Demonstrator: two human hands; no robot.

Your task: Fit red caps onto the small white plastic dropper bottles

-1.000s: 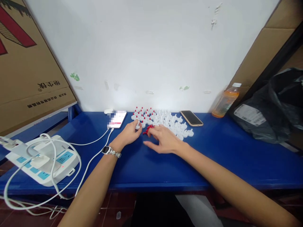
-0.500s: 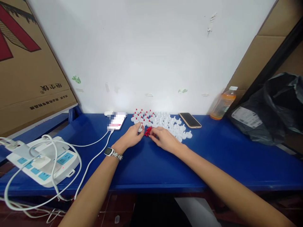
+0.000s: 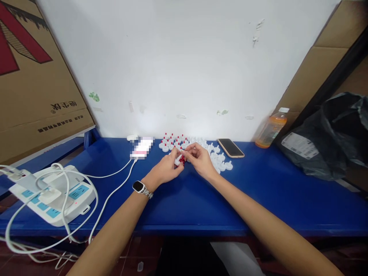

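Note:
A white nozzle cap [image 3: 178, 160] with a pointed spout is pinched in the fingers of my left hand [image 3: 163, 169]. My right hand [image 3: 201, 159] meets it at the spout's tip, thumb and forefinger pressed together; whatever they pinch is too small to make out. Partly hidden between the hands is a pile of small red tips [image 3: 183, 158] on the table. Behind my left hand stand several white nozzle caps with red tips [image 3: 165, 147]. Plain white nozzle caps [image 3: 220, 157] without red tips spread behind and beside my right hand.
On the blue table [image 3: 195, 207] lie a dark-screened phone [image 3: 230, 148] and a lit phone [image 3: 143, 147] on a charging cable. A power strip [image 3: 57, 199] with looped white cables sits left. An orange drink bottle [image 3: 271, 128] and black plastic bag [image 3: 324, 142] stand right.
My right hand has lifted from the red pile and come left to the nozzle cap. My left hand has shifted right, tilting the cap's spout toward it. The view has moved slightly.

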